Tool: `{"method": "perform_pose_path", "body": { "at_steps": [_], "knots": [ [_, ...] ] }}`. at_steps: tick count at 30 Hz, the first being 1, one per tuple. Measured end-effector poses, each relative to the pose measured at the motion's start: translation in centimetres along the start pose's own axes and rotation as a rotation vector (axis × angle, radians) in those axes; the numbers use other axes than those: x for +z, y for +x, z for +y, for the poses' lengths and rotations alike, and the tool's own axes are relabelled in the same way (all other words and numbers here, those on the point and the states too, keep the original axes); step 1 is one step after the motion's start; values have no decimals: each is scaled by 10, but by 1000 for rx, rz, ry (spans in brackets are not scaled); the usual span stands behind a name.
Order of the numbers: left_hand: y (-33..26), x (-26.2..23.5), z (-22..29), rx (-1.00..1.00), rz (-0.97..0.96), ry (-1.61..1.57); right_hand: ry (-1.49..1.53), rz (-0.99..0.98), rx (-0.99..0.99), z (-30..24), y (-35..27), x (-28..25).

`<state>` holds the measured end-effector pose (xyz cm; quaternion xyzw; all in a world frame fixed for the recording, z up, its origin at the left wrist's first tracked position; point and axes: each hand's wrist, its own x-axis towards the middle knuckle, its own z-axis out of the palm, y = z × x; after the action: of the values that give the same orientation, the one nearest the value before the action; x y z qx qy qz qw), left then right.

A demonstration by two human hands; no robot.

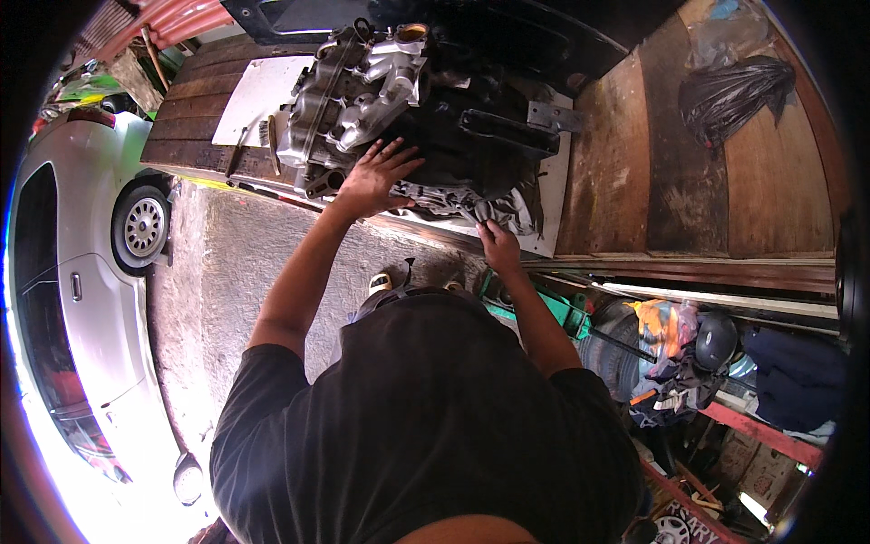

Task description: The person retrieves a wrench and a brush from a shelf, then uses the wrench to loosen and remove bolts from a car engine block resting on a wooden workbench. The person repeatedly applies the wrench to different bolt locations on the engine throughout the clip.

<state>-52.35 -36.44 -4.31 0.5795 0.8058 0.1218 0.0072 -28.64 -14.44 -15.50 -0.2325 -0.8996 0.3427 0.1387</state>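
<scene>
At upper centre, the left hand (376, 172) rests spread flat on the car engine (408, 118) while the right hand (497, 243) pinches its lower edge, apparently steadying it; a firmer grip seems needed.

An engine (408, 118) is set on a sheet (258, 95) laid over a wooden platform (625, 163), toward the platform's left end. A bag (734, 91) is placed at the platform's far right corner. The left hand (376, 177) is laid flat on the engine's near side; the right hand (498, 245) is held at the platform's near edge. A car (82, 281) is parked to the left.
</scene>
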Motion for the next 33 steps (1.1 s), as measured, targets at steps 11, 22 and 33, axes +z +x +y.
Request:
{"method": "perform_pose_path", "body": {
  "at_steps": [11,22,33],
  "knots": [
    [-1,3,0,-5,8,-4,-17,-29,-4,-9,2,-10],
    [2,-2,2,-27,-34,0,-122,-49,28,-10,-2,-14],
    [0,1,4,-30,4,-6,-414,-34,-26,-25,4,-29]
  ]
}}
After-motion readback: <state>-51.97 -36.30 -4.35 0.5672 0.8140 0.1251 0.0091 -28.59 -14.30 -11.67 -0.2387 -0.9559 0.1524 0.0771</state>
